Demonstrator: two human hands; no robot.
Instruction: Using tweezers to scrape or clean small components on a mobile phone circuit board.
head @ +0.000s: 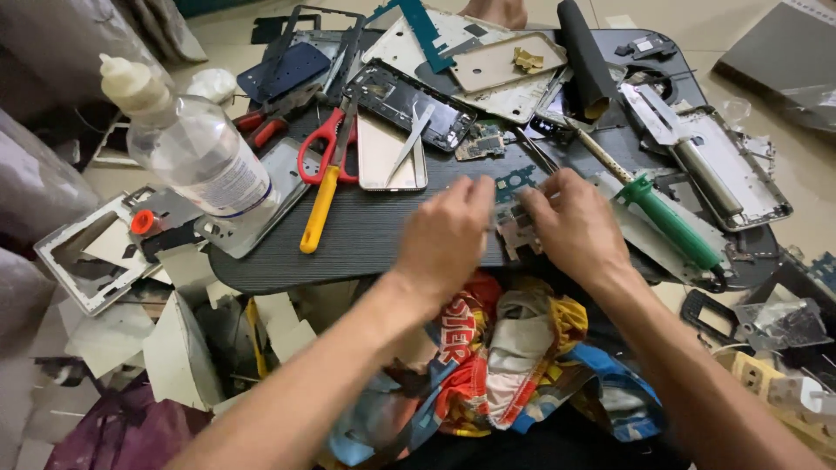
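My left hand (446, 237) and my right hand (575, 228) meet over the near edge of a small dark table (366, 235). Between their fingertips they hold a small, thin metal phone part (514, 228), blurred by motion. A greenish circuit board piece (512, 181) lies just beyond the fingers. A green-handled screwdriver (666, 218) rests right of my right hand. Metal tweezers (409, 144) lie on a gold phone back (392, 157) beyond my left hand.
Red-handled scissors (326, 144), a yellow-handled tool (318, 213) and a clear plastic bottle (196, 152) sit at the left. Several phone frames and back covers (409, 100) crowd the far side. A silver phone frame (731, 170) lies right. Colourful cloth (505, 357) covers my lap.
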